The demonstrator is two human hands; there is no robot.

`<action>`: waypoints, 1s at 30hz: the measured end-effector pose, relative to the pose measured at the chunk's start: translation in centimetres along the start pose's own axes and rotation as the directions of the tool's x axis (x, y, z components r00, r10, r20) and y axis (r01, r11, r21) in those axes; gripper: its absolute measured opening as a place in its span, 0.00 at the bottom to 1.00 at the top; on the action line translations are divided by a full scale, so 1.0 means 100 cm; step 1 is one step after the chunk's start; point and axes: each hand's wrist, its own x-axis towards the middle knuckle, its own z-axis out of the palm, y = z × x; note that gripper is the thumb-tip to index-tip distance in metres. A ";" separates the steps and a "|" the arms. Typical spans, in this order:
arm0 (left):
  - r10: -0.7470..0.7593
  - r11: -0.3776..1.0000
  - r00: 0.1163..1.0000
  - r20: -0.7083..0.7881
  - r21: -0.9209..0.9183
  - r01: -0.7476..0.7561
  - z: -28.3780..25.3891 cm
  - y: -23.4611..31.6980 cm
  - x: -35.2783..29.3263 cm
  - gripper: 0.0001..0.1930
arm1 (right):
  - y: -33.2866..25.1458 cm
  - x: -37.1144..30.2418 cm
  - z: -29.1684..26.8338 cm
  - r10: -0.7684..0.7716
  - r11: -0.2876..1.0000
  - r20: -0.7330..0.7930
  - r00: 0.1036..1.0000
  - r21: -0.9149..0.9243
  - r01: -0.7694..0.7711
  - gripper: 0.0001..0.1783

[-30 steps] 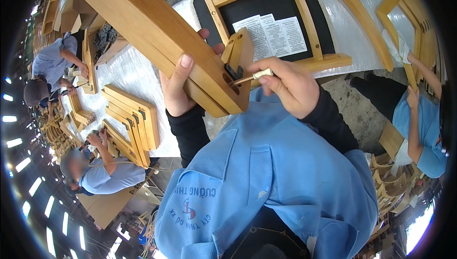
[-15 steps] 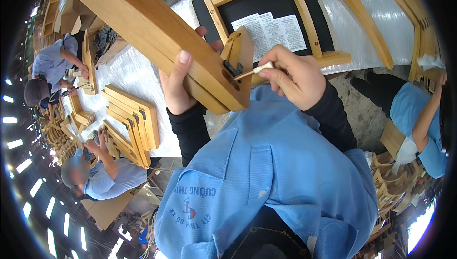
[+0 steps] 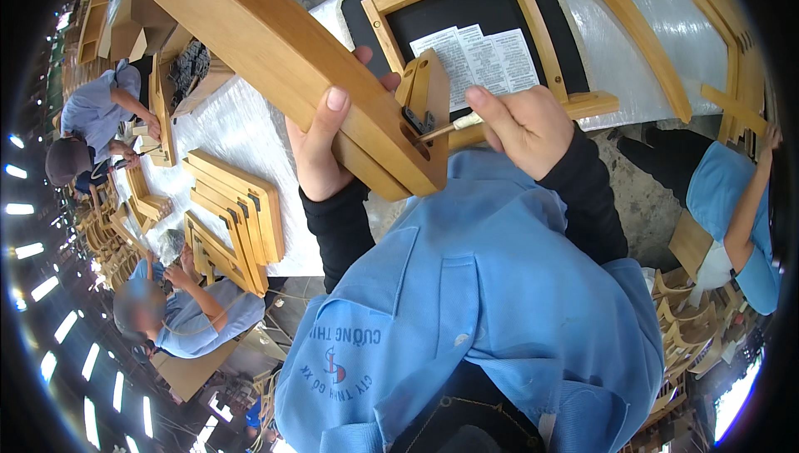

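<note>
While fingers of left hand [image 3: 320,145] grip thick wooden piece [image 3: 275,62] before the chest, white-handled tool [image 3: 456,126] has tip at its near-end hole | right hand [image 3: 533,132]: fingers curled by handle, can't tell if gripping | paper sheets [image 3: 476,62]: table [image 3: 616,28], beyond

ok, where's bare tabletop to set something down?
Bare plastic-covered tabletop shows between the stacked wooden parts and left hand; another patch between the black panel and angled wooden piece. Crowded: that panel, bearing a wooden frame and papers.
</note>
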 end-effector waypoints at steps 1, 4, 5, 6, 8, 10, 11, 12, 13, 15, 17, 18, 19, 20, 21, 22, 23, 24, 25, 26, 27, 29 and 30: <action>0.000 1.000 1.000 0.009 -0.001 0.000 0.000 0.000 0.000 0.34 | 0.004 0.001 0.000 -0.036 0.998 -0.024 0.999 -0.051 0.035 0.25; -0.010 1.000 1.000 0.024 0.015 0.010 -0.002 0.001 0.000 0.34 | 0.007 -0.005 -0.001 -0.234 0.969 -0.103 0.967 0.059 0.241 0.31; -0.013 0.999 0.999 0.029 0.030 0.012 -0.002 0.000 -0.001 0.34 | 0.004 -0.009 -0.001 -0.191 0.971 -0.082 0.978 0.132 0.201 0.32; -0.016 0.999 0.999 0.035 0.045 0.014 -0.002 -0.001 0.000 0.35 | 0.002 -0.009 -0.002 -0.127 0.978 -0.034 0.991 0.159 0.131 0.31; -0.006 1.000 0.999 0.039 0.028 0.005 0.004 0.000 0.001 0.34 | -0.008 -0.004 -0.014 0.024 0.989 0.081 0.996 0.145 -0.036 0.28; -0.009 1.000 0.999 0.041 0.027 0.008 0.005 0.000 -0.001 0.34 | -0.007 -0.001 -0.018 0.089 0.991 0.144 0.986 0.085 -0.102 0.25; -0.006 1.000 0.999 0.041 0.029 0.005 0.005 0.000 -0.001 0.34 | -0.004 -0.001 -0.018 0.062 0.996 0.139 0.988 0.061 -0.071 0.23; -0.003 0.999 0.999 0.041 0.032 0.002 0.005 -0.001 -0.001 0.34 | -0.002 -0.005 -0.019 -0.039 0.994 0.119 0.992 0.109 0.026 0.23; -0.002 1.000 0.999 0.046 0.030 0.001 0.005 -0.001 -0.002 0.34 | -0.001 -0.007 -0.020 -0.138 0.980 0.094 0.986 0.155 0.122 0.23; 0.000 1.000 0.998 0.058 0.031 -0.002 0.005 -0.001 -0.001 0.33 | 0.000 -0.008 -0.018 -0.230 0.957 -0.015 0.973 0.177 0.229 0.20; 0.007 0.999 0.998 0.055 0.033 -0.009 0.007 -0.002 -0.002 0.33 | -0.008 -0.009 -0.020 -0.158 0.973 0.012 0.987 0.172 0.154 0.21; 0.010 0.999 0.998 0.054 0.034 -0.012 0.008 -0.002 -0.002 0.33 | -0.004 -0.003 -0.018 -0.117 0.991 0.026 0.993 0.064 0.115 0.22; 0.006 0.999 0.999 0.054 0.033 -0.008 0.008 -0.002 -0.002 0.32 | -0.002 -0.001 -0.015 -0.057 0.997 0.041 0.998 0.062 0.055 0.23; 0.003 1.000 0.999 0.053 0.031 -0.004 0.007 -0.003 -0.002 0.32 | 0.000 0.001 -0.012 0.003 0.998 0.057 0.998 0.056 -0.006 0.23; 0.000 1.000 0.999 0.052 0.028 -0.001 0.005 -0.003 -0.002 0.32 | -0.001 0.003 -0.011 0.062 0.997 0.072 0.995 0.050 -0.066 0.23; -0.001 1.000 0.998 0.060 0.024 0.000 0.004 -0.003 -0.002 0.32 | -0.008 0.003 -0.018 0.140 0.989 0.181 0.974 0.017 -0.145 0.20; -0.003 1.000 0.998 0.067 0.022 0.002 0.003 -0.002 -0.002 0.31 | -0.004 0.002 -0.015 -0.022 0.993 0.125 0.992 0.119 0.007 0.19; -0.006 1.000 0.997 0.074 0.020 0.004 0.002 -0.002 -0.002 0.31 | 0.005 0.001 -0.008 -0.178 0.964 0.053 0.983 0.212 0.163 0.18; -0.007 1.000 0.997 0.075 0.017 0.005 0.003 -0.002 -0.002 0.31 | 0.010 0.000 -0.005 -0.323 0.903 -0.032 0.946 0.290 0.318 0.17; -0.007 1.000 0.997 0.076 0.014 0.006 0.004 -0.002 -0.002 0.31 | 0.005 -0.002 -0.006 -0.251 0.909 -0.024 0.968 0.338 0.244 0.15; -0.008 1.000 0.997 0.078 0.011 0.007 0.004 -0.002 -0.002 0.32 | -0.004 -0.007 -0.010 -0.178 0.908 -0.013 0.984 0.384 0.169 0.13; 0.008 1.000 0.997 0.081 0.019 -0.009 0.004 -0.004 -0.002 0.32 | -0.013 -0.007 -0.020 -0.015 0.930 0.130 0.991 0.365 -0.034 0.10; 0.016 1.000 0.997 0.082 0.023 -0.018 0.004 -0.004 -0.002 0.32 | -0.014 -0.002 -0.027 0.082 0.946 0.250 0.965 0.285 -0.155 0.10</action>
